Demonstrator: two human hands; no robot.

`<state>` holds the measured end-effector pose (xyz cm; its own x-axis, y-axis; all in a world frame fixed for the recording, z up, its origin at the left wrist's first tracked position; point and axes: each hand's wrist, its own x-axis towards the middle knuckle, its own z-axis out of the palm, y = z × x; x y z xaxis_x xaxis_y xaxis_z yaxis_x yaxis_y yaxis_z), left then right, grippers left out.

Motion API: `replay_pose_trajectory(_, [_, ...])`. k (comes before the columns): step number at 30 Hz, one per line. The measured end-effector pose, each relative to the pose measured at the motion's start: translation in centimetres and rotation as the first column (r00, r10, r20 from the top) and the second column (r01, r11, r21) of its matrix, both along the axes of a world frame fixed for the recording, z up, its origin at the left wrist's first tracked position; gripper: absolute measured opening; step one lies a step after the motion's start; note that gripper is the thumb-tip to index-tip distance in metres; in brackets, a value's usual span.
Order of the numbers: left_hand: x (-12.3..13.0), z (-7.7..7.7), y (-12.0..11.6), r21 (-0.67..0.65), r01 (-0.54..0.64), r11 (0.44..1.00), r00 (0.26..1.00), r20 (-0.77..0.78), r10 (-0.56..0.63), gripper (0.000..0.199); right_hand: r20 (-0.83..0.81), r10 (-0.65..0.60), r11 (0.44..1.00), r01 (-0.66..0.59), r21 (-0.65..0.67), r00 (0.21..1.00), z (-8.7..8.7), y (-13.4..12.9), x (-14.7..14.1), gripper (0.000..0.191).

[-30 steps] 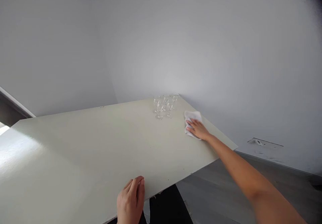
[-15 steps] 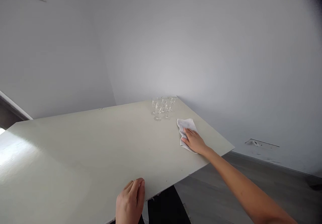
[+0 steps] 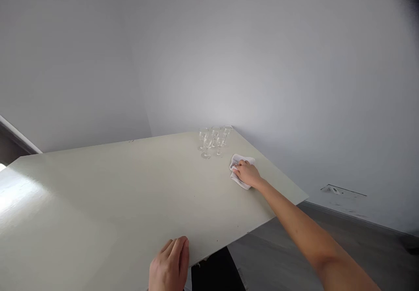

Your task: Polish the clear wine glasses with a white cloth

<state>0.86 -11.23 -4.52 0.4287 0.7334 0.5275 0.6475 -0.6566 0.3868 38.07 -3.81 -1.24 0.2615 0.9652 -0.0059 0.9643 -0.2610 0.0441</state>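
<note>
A white cloth (image 3: 240, 183) lies crumpled on the pale tabletop (image 3: 131, 195), right of centre. My right hand (image 3: 247, 172) is closed on it, fingers bunching the fabric. Just beyond and to the left of the cloth, several clear stemmed glasses (image 3: 206, 148) stand upright in a cluster near the far corner. By the table's front edge my left hand (image 3: 170, 262) rests with its fingers curled together, and nothing shows in it.
Grey-white walls (image 3: 262, 64) rise behind the table. Beyond its right edge is the grey floor (image 3: 278, 256), with a wall fitting (image 3: 342, 190) above it. Something black (image 3: 216, 271) stands below the front edge.
My right hand has gone from lying spread on the cloth to gripping it, and sits slightly farther left and forward. The cloth is more bunched. My left hand has barely moved.
</note>
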Motion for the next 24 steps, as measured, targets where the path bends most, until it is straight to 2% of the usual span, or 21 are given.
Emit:
replay_pose_trajectory(3, [0.0, 0.0, 0.0, -0.01, 0.012, 1.0, 1.0, -0.02, -0.012, 0.019, 0.001, -0.024, 1.0, 0.024, 0.007, 1.0, 0.0, -0.1, 0.0, 0.039])
replay_pose_trajectory(8, [0.0, -0.1, 0.1, -0.003, 0.023, 1.0, 0.999, -0.049, -0.023, 0.018, 0.003, -0.088, 0.996, 0.088, 0.011, 0.996, 0.7, 1.8, 1.3, 0.041])
replay_pose_trajectory(11, [0.0, -0.1, 0.1, 0.005, -0.001, 1.0, 0.999, -0.039, 0.001, 0.017, -0.001, -0.058, 0.998, 0.058, 0.014, 0.998, 0.6, 1.7, -0.1, 0.039])
replay_pose_trajectory(14, [0.0, -0.1, 0.1, -0.001, -0.013, 1.0, 0.999, -0.043, 0.013, 0.016, -0.027, 0.061, 0.998, -0.06, 0.028, 0.998, -0.2, -0.7, -3.8, 0.038])
replay_pose_trajectory(15, [0.0, -0.1, 0.1, -0.006, -0.009, 1.0, 0.999, -0.045, 0.009, 0.016, -0.054, 0.152, 0.987, -0.149, 0.062, 0.987, -0.5, -1.8, -5.4, 0.039])
replay_pose_trajectory(18, [-0.1, -0.2, 0.3, -0.05, 0.018, 0.999, 0.999, -0.04, -0.02, 0.016, -0.157, 0.412, 0.91, -0.397, 0.122, 0.897, -1.4, -5.1, -9.8, 0.044])
replay_pose_trajectory(21, [-0.3, 0.0, 0.5, -0.212, 0.046, 0.976, 0.998, -0.029, -0.054, 0.019, -0.248, 0.547, 0.837, -0.529, 0.139, 0.8, -1.5, -6.8, -12.2, 0.051])
replay_pose_trajectory(24, [-0.8, 0.7, 0.9, -0.48, 0.047, 0.876, 0.998, -0.015, -0.062, 0.023, -0.316, 0.556, 0.823, -0.561, 0.082, 0.769, -0.4, -6.6, -12.2, 0.061])
